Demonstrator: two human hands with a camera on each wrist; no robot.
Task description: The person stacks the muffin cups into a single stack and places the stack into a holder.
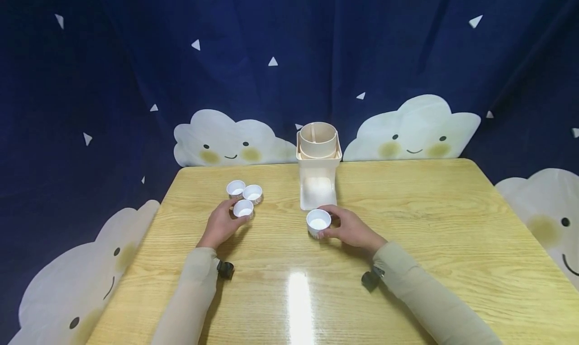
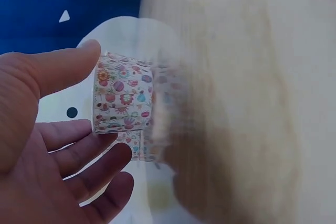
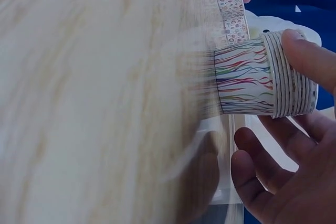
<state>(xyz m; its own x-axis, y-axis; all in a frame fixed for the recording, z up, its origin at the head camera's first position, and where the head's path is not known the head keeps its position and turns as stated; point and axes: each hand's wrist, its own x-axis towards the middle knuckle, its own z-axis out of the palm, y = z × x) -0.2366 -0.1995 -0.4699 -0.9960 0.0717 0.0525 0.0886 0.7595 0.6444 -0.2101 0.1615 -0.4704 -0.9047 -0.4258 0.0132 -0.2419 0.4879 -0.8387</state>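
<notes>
My left hand point(image 1: 221, 225) grips a small white paper cup point(image 1: 243, 210) between thumb and fingers; the left wrist view shows the colourful flower print on its side point(image 2: 123, 95). Right behind it stand two more small paper cups point(image 1: 235, 186) point(image 1: 253, 192). Toward the middle of the table, my right hand point(image 1: 355, 229) pinches a stack of paper cups point(image 1: 318, 221) near the rims. Several nested rims show in the right wrist view, and the outermost cup point(image 3: 244, 80) has coloured wavy stripes. All the cups have their mouths upward.
A cream plastic holder point(image 1: 318, 156) with a round divided top and a chute-like base stands at the table's back edge, just beyond the right hand. A dark blue curtain point(image 1: 280, 33) with clouds hangs behind the wooden table point(image 1: 434, 219).
</notes>
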